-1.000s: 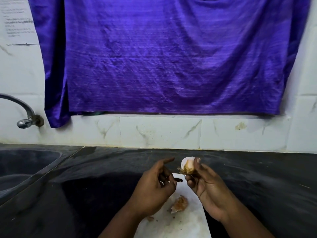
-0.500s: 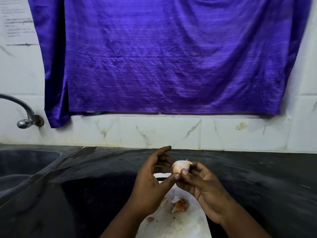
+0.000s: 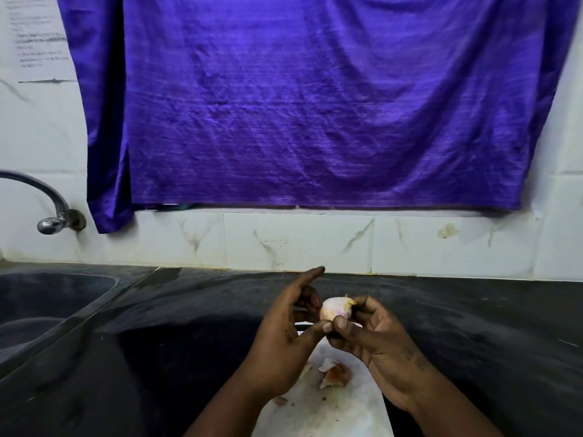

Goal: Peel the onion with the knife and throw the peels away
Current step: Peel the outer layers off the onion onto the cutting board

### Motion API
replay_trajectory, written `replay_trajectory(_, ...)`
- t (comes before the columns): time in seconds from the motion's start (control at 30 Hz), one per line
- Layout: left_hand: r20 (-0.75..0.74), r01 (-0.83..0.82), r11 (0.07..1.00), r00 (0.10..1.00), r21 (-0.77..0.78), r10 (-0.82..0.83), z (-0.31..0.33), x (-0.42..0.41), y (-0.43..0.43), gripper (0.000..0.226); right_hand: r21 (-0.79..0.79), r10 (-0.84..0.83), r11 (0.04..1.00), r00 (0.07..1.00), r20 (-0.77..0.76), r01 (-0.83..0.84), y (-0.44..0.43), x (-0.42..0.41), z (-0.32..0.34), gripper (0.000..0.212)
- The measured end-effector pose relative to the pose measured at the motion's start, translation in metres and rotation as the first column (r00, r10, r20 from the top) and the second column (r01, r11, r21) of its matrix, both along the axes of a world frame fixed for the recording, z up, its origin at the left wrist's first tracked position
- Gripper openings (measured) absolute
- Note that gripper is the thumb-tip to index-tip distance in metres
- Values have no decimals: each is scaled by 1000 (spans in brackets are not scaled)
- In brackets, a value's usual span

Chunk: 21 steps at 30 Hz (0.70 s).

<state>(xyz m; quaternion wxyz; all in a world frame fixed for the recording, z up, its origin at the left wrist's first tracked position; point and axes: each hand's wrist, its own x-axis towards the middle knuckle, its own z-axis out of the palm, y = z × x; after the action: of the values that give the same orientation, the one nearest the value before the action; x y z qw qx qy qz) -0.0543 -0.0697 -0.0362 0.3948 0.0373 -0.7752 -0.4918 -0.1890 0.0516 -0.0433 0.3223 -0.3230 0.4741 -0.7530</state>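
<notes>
Over white board (image 3: pixel 331 414), left hand (image 3: pixel 280 335) and right hand (image 3: pixel 375 342) pinching smooth round onion (image 3: pixel 334 309), papery peels (image 3: pixel 336 375) beneath

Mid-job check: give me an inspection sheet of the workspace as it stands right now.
Surface: dark counter with a white cutting board on it.
Job's things: onion held above the board; knife not plainly seen.
Clutter: peels lying on the board.
Hands: left hand and right hand both pinch the onion.
Cables: nothing seen.
Surroundings: sink and tap at left; purple cloth on the tiled wall.
</notes>
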Motion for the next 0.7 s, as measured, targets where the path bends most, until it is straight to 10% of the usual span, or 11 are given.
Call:
replay_trajectory(0.5,-62,-105,994,993,-17,104,2,2,2,79,-9,14,1000,1000,-20,-14,1,-2,0,85)
replay_trajectory(0.7,-113,-15,996,993,85,24,3,-1,0,71,-39,81,996,996,27,-80,4,3,3,53)
